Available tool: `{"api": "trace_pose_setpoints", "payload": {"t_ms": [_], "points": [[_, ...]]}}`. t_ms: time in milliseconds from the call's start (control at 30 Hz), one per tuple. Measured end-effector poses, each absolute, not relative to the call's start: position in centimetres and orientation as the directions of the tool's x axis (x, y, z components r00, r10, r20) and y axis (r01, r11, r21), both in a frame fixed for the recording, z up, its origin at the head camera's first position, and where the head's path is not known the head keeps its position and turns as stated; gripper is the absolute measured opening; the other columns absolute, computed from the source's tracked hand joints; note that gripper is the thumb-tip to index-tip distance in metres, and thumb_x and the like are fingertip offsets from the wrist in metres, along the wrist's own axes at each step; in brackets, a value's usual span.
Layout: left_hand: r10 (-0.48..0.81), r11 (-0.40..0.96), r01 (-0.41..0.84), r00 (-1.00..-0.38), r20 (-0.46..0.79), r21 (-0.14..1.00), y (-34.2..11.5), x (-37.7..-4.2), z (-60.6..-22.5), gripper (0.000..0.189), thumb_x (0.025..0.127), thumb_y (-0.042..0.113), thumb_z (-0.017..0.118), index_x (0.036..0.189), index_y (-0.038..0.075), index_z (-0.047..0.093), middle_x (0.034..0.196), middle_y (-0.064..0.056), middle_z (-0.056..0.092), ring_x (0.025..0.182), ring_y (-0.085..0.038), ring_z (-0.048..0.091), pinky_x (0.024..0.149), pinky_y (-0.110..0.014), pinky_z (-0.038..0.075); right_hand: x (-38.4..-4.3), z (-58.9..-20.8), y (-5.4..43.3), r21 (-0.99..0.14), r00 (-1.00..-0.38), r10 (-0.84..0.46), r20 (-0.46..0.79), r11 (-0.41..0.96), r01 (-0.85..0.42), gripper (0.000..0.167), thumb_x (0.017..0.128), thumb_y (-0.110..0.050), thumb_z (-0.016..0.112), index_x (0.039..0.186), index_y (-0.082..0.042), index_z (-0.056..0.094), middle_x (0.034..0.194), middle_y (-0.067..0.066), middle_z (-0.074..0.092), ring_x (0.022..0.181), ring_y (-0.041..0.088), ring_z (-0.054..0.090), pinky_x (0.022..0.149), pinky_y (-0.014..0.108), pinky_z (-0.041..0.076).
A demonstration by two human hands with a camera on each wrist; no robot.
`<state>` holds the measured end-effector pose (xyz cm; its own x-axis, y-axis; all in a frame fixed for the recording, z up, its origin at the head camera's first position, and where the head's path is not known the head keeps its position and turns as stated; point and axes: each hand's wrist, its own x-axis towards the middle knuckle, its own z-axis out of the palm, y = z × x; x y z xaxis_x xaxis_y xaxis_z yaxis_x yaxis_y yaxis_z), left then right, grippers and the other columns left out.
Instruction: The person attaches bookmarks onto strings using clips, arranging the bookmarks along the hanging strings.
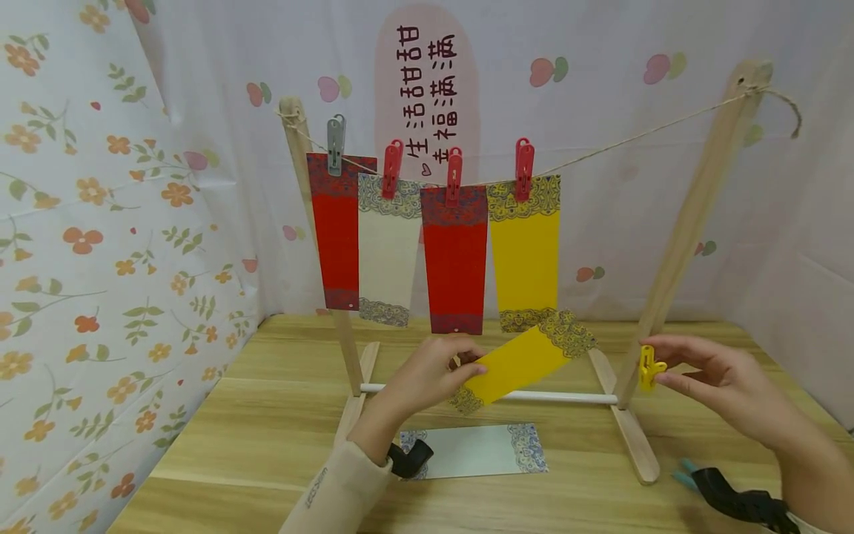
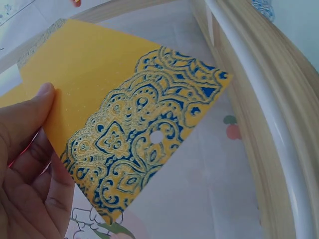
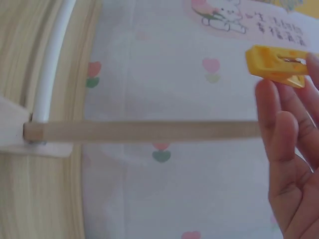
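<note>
Between thumb and fingers, my left hand (image 1: 437, 371) pinches a yellow card (image 1: 517, 365) with blue lace patterns at its ends; the left wrist view shows a round hole in one patterned end. A yellow clothespin (image 1: 647, 368) is pinched in my right hand (image 1: 727, 378), beside the rack's right post (image 1: 694, 215). Above, a string (image 1: 623, 142) carries several hanging cards: a red one (image 1: 336, 241), a cream one (image 1: 387, 256), another red one (image 1: 455, 259) and a yellow one (image 1: 525, 259). A grey clothespin (image 1: 336, 144) and red clothespins (image 1: 392, 169) hold them.
A pale card (image 1: 472, 450) with lace ends lies on the wooden table (image 1: 253, 437), partly behind my left wrist. The rack's white rod (image 1: 560, 397) joins its wooden feet. Something teal (image 1: 685, 475) shows near my right wrist. Printed cloth (image 1: 600, 96) hangs behind.
</note>
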<state>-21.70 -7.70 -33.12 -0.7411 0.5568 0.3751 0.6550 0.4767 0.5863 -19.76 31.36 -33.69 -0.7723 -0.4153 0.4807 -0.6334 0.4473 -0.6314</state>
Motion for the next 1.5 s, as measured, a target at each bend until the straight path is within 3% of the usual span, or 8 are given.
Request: {"api": "trace_pose_setpoints", "payload": {"t_ms": [233,467,567,867,1067,1333,1500], "points": [[0.493,0.427,0.666,-0.739,0.46,0.612,-6.5,-22.0,-32.9,0.009,0.09,0.012,0.073,0.098,0.007,0.073,0.085,-0.002,0.068,0.077,-0.01,0.055,0.062,-0.017,0.049,-19.6,-31.5,29.3,-0.62,-0.748,-0.353,0.563,0.418,-0.664,0.045,0.082,0.024,0.062,0.124,0.01,0.059,0.116,-0.014,0.067,0.095,-0.001,0.065,0.074,0.013,0.054],[0.427,0.401,0.674,-0.737,0.524,0.621,-5.5,-22.3,-32.4,0.01,0.089,0.011,0.074,0.097,0.006,0.073,0.087,-0.004,0.071,0.074,-0.01,0.054,0.061,-0.017,0.048,-20.0,-29.9,27.8,-0.73,-0.712,-0.303,0.634,0.072,-0.68,0.047,0.084,0.027,0.056,0.13,0.015,0.054,0.112,0.001,0.068,0.098,0.007,0.066,0.079,0.014,0.055],[0.402,0.395,0.686,-0.727,0.557,0.611,-5.1,-22.4,-32.0,0.01,0.089,0.011,0.073,0.097,0.005,0.073,0.09,-0.004,0.072,0.073,-0.01,0.054,0.062,-0.017,0.049,-20.3,-29.3,27.0,-0.74,-0.715,-0.25,0.653,-0.008,-0.673,0.047,0.086,0.026,0.054,0.131,0.015,0.052,0.112,0.002,0.069,0.098,0.008,0.067,0.079,0.013,0.054],[0.329,0.36,0.699,-0.715,0.617,0.618,-2.8,-22.6,-30.5,0.015,0.09,0.014,0.073,0.101,0.004,0.073,0.087,-0.005,0.07,0.077,-0.011,0.056,0.063,-0.016,0.05,-21.1,-27.6,25.6,-0.678,-0.663,-0.152,0.733,-0.243,-0.694,0.043,0.087,0.027,0.051,0.129,0.018,0.053,0.109,0.009,0.071,0.09,0.013,0.068,0.074,0.016,0.054],[0.283,0.306,0.709,-0.705,0.65,0.636,-1.4,-22.8,-30.0,0.015,0.089,0.013,0.074,0.101,0.002,0.073,0.088,-0.007,0.071,0.075,-0.012,0.058,0.063,-0.015,0.052,-21.3,-25.2,25.2,-0.623,-0.64,-0.061,0.766,-0.317,-0.715,0.04,0.085,0.028,0.053,0.125,0.022,0.054,0.105,0.014,0.072,0.084,0.018,0.068,0.071,0.018,0.054],[0.249,0.25,0.721,-0.693,0.677,0.647,-0.5,-22.8,-29.5,0.017,0.088,0.011,0.075,0.1,0.0,0.072,0.091,-0.011,0.073,0.073,-0.014,0.062,0.065,-0.014,0.053,-21.5,-21.7,23.9,-0.62,-0.649,-0.025,0.761,-0.326,-0.714,0.04,0.086,0.027,0.054,0.125,0.022,0.052,0.103,0.014,0.072,0.073,0.02,0.061,0.058,0.019,0.042],[0.233,0.221,0.72,-0.694,0.681,0.658,0.1,-22.7,-29.5,0.018,0.088,0.011,0.074,0.101,-0.001,0.072,0.093,-0.013,0.073,0.077,-0.016,0.066,0.068,-0.014,0.054,-21.9,-20.2,23.2,-0.574,-0.619,-0.014,0.786,-0.391,-0.72,0.038,0.083,0.028,0.055,0.121,0.022,0.055,0.104,0.019,0.071,0.079,0.022,0.064,0.065,0.019,0.052]]}}
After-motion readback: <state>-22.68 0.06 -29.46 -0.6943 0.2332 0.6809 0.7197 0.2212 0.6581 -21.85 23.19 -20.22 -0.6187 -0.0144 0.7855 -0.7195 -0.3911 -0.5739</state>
